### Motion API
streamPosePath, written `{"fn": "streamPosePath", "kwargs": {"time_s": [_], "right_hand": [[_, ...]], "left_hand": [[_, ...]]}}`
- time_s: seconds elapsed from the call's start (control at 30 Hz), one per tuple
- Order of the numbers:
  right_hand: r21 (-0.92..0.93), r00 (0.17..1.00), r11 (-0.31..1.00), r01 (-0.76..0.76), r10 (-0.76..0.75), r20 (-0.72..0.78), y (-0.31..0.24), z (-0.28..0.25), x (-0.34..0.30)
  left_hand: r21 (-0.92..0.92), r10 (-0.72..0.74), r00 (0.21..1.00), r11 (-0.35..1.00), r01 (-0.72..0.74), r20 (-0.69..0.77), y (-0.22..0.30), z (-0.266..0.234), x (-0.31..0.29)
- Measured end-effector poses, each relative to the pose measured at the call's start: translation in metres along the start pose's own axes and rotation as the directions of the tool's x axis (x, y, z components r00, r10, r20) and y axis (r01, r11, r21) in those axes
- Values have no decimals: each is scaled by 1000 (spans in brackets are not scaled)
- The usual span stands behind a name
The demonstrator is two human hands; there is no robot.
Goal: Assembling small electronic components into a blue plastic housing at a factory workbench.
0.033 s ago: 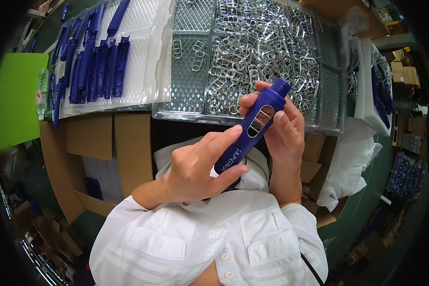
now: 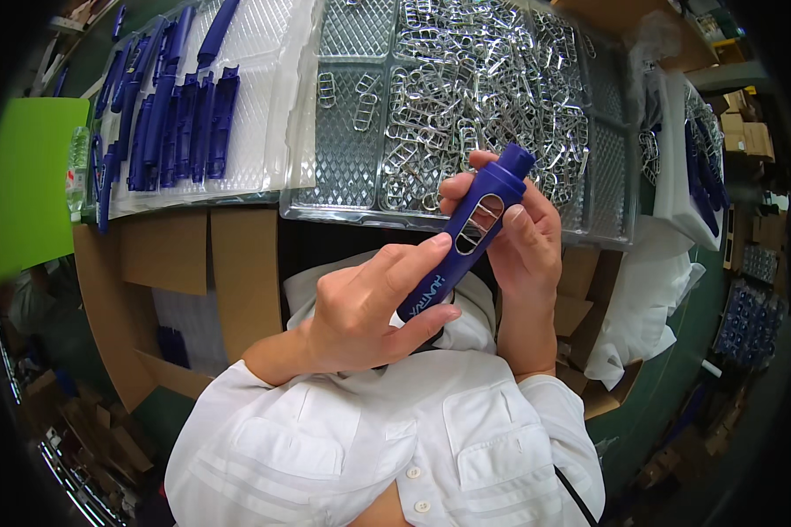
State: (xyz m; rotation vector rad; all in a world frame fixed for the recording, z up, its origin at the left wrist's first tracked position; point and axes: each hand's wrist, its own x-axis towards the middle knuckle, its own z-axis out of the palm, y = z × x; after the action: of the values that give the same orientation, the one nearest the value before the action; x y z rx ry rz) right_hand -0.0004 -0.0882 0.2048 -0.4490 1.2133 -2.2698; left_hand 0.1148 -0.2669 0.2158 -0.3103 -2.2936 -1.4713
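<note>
The person held a blue tube [image 2: 450, 265] in front of the chest, near the front edge of a clear tray [image 2: 360, 215]. It slanted, with its narrow knob end up and to the right and its lower end down toward the left palm. The right hand [image 2: 527, 228] was curled around the upper part, its thumb pressed on the right side and 2 fingertips showing past the left side. The left hand [image 2: 360, 303] pinched the lower part, the index fingertip against the tube just below the long oval opening and the thumb across on the other side; its remaining fingers were hidden. A silver metal frame [image 2: 482, 213] with crossbars showed inside that opening, and pale lettering ran along the tube below it. The clear tray carried a dense heap of silver metal frames [image 2: 466, 97], with 2 lying apart at its left. Beside it, a white tray [image 2: 268, 114] held rows of blue shells [image 2: 185, 132]. A green sheet [image 2: 31, 180] and a clear bottle [image 2: 77, 167] stood farther left, above an open cardboard box [image 2: 244, 281].
</note>
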Motion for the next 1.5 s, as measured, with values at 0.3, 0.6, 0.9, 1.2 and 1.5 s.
{"fn": "streamPosePath", "kwargs": {"time_s": [0.3,0.6,0.9,1.2,1.5], "right_hand": [[21,999,999,-46,46,28,2,2,-2],[67,998,997,-49,47,34,6,7,-5],[-84,965,979,-187,198,169,19,72,28],[-234,922,943,-237,294,252,45,117,45],[-314,922,916,-248,323,214,60,108,45]], "left_hand": [[126,125,987,982,-137,104,0,-3,2],[30,154,985,987,-157,82,-10,-4,-6],[-615,-640,722,466,636,262,13,-69,-46],[-889,-747,663,340,308,-56,20,-107,-94],[-837,-723,656,484,255,-218,1,-106,-100]]}}
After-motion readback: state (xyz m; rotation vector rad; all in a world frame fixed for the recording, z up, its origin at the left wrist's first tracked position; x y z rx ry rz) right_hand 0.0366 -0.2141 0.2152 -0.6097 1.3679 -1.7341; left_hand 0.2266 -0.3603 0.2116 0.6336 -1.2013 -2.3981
